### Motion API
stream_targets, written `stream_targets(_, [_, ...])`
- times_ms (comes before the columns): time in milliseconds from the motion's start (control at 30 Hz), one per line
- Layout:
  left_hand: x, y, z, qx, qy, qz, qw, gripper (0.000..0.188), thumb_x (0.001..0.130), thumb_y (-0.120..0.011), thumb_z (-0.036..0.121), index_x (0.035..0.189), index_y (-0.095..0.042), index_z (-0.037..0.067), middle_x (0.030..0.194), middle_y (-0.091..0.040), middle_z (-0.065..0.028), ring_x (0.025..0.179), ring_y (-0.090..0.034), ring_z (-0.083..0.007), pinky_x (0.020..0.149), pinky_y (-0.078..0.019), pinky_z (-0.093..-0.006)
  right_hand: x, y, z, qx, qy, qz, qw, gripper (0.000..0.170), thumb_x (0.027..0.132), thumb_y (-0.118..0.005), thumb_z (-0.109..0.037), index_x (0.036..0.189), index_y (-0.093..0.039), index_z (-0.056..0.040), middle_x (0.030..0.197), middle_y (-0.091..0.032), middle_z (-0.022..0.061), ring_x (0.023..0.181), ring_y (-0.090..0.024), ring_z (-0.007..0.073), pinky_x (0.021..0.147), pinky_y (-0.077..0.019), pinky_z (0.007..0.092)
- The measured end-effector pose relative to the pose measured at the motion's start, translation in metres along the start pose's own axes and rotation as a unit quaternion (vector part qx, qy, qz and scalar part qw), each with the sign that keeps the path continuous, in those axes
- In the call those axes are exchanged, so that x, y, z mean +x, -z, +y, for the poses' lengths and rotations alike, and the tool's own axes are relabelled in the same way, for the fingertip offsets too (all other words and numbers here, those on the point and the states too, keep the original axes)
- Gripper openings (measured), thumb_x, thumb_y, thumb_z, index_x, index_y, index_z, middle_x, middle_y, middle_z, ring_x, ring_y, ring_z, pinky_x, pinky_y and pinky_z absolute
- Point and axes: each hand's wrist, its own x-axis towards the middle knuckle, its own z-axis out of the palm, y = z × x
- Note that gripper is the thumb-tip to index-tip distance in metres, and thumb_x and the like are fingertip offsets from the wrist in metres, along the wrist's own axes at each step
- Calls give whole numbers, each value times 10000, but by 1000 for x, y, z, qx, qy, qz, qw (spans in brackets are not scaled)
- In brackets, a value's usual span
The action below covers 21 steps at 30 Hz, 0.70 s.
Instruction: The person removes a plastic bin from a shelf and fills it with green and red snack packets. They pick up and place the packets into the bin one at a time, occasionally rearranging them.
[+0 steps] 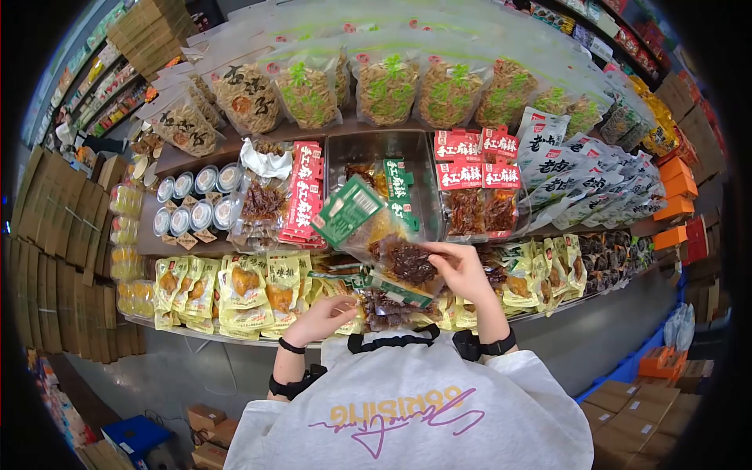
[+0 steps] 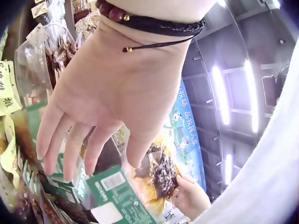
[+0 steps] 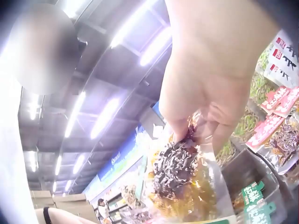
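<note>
Head view shows the whole display stand (image 1: 174, 164). Big tall bags (image 1: 388, 86) stand along its back edge, maybe so they do not hide the small things. Yellow packs (image 1: 245, 286) lean in rows by the front edge. Round tubs (image 1: 204, 211) sit near the left end. Each kind has its own spot, likely so it is easy to find.

The green-topped bag (image 1: 380, 239) is held over the front edge of the middle bin (image 1: 354, 149). Its green card points to the back left. It looks like the green packs (image 1: 398, 178) in that bin. The right hand (image 1: 458, 270) pinches the other end, by the dark food. That grip probably leaves the card free to see.

The left hand (image 1: 323, 317) is near the front edge, with its fingers loose and nothing in them. I cannot tell if it touches the packs under it.

Left wrist view shows those fingers best: they hang down, a bit apart. It also shows the right hand's fingertips on the bag, but a white sleeve (image 2: 261, 186) hides some of that arm. Right wrist view shows the thumb pressed close on the bag, and how shiny the food is. Far off, it shows a small person (image 3: 103, 210), whom I cannot find in head view. The left hand's fingers do not show there.
</note>
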Motion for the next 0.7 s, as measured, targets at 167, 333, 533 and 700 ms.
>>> stream_targets(167, [14, -10, -5, -246, -152, 10, 957, 841, 847, -662, 183, 1440, -81, 49, 1353, -387, -187, 1221, -439, -287, 955, -422, -390, -4, 5, -15, 144, -12, 15, 989, 269, 873, -573, -43, 1130, -597, 32, 977, -649, 65, 736, -580, 78, 610, -494, 219])
stream_targets(333, [23, -9, 16, -339, -216, 117, 908, 817, 811, -682, 116, 1424, -144, 73, 1336, -380, -168, 1229, -410, -288, 981, -388, -397, -3, -9, -31, 207, -24, 28, 978, 290, 883, -575, -73, 1150, -577, 40, 1027, -637, 79, 756, -590, 83, 623, -510, 221])
stream_targets(533, [20, -10, 32, -119, -190, 364, 904, 833, 767, -710, 115, 1410, -183, 46, 1377, -312, -167, 1272, -329, -285, 1042, -290, -432, -5, -24, -35, 127, 61, 73, 987, 304, 863, -599, -52, 1152, -580, 41, 1020, -653, 90, 826, -610, 115, 698, -502, 235])
stream_targets(700, [10, -25, 60, -127, -298, 267, 908, 1100, 696, -784, 239, 1458, -5, 90, 1448, -192, -164, 1323, -258, -300, 1076, -243, -448, -12, -41, -70, -129, 198, 80, 968, 264, 783, -653, -34, 1044, -651, 1, 939, -672, 152, 808, -673, 232, 729, -531, 303])
